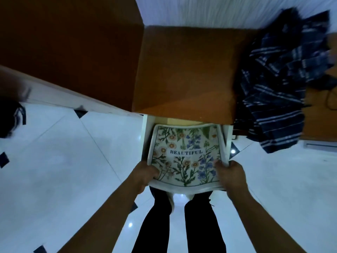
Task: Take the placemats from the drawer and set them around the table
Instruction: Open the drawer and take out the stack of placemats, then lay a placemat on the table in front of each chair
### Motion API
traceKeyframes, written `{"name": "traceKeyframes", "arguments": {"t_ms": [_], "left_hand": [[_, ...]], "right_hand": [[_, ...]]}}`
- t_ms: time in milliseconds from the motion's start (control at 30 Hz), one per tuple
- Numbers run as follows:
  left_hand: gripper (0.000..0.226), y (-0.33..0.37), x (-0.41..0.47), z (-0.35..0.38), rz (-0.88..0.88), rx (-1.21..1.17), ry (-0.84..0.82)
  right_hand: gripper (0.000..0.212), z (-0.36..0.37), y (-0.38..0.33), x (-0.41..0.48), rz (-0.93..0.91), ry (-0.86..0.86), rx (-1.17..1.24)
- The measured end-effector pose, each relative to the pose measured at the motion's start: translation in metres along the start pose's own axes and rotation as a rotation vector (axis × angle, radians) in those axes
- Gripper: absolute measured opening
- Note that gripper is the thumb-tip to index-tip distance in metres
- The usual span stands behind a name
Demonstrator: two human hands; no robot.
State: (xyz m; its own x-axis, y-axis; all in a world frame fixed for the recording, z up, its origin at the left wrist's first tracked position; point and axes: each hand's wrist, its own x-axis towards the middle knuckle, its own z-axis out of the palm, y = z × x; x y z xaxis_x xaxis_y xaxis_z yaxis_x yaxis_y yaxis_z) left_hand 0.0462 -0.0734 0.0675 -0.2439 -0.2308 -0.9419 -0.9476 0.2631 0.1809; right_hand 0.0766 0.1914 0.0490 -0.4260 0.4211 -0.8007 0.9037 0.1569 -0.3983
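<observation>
Placemats with a white border and a print of green stems, orange-centred daisies and blue flowers [184, 156] lie as a stack in the open white drawer [145, 136], the near edge of the stack lifted over the drawer's front. On the top one the word "BEAUTIFUL" is printed in dark capitals across the middle; a smaller line beneath it is too blurred to read. How many mats are in the stack cannot be told; only layered white edges show along the right side and the near edge.

Above the drawer, the brown wooden table [182, 70] juts over its far end and hides the back of the drawer and the far edge of the mats. A dark blue cloth with white stripes [277, 84] is heaped at the table's right edge and hangs down over it, smeared by blur. The white glossy tiled floor with small dark diamond insets [73, 161] fills the rest. The person's dark-trousered legs [182, 225] stand below the drawer.

The left hand [145, 175] is closed on the near left corner of the stack, fingers curled on top. The right hand [230, 175] is clamped on the near right corner, thumb on the printed face.
</observation>
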Motion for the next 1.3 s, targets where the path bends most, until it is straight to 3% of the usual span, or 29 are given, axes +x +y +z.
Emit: {"name": "traceKeyframes", "arguments": {"t_ms": [67, 167, 300, 400, 633, 867, 1133, 1300], "left_hand": [[0.01, 0.007, -0.017, -0.004, -0.077, -0.001, -0.038], [0.047, 0.007, -0.041, -0.012, -0.08, 0.003, -0.052], [0.036, 0.008, -0.093, -0.014, 0.014, 0.086, -0.004], [0.042, 0.003, -0.136, -0.018, 0.178, 0.153, 0.058], [0.029, -0.006, -0.248, -0.053, 0.628, 0.248, 0.103], [0.017, 0.005, -0.367, -0.077, 0.985, 0.244, 0.003], [0.014, -0.029, -0.496, 0.008, 1.232, 0.348, -0.199], [0.018, -0.111, -0.571, 0.097, 1.368, 0.48, -0.392]], "right_hand": [[0.031, -0.012, -0.004, -0.019, -0.004, -0.005, -0.022], [0.029, -0.027, -0.011, -0.055, -0.035, -0.009, -0.031], [0.025, -0.052, -0.027, -0.112, -0.078, 0.028, -0.023], [0.021, -0.071, -0.036, -0.16, -0.095, 0.085, -0.007], [0.025, -0.109, -0.026, -0.278, -0.161, 0.338, 0.148], [0.024, -0.144, 0.003, -0.394, -0.204, 0.607, 0.508], [0.024, -0.235, 0.101, -0.512, -0.2, 0.889, 0.846], [0.021, -0.282, 0.225, -0.591, -0.152, 1.045, 1.025]]}}
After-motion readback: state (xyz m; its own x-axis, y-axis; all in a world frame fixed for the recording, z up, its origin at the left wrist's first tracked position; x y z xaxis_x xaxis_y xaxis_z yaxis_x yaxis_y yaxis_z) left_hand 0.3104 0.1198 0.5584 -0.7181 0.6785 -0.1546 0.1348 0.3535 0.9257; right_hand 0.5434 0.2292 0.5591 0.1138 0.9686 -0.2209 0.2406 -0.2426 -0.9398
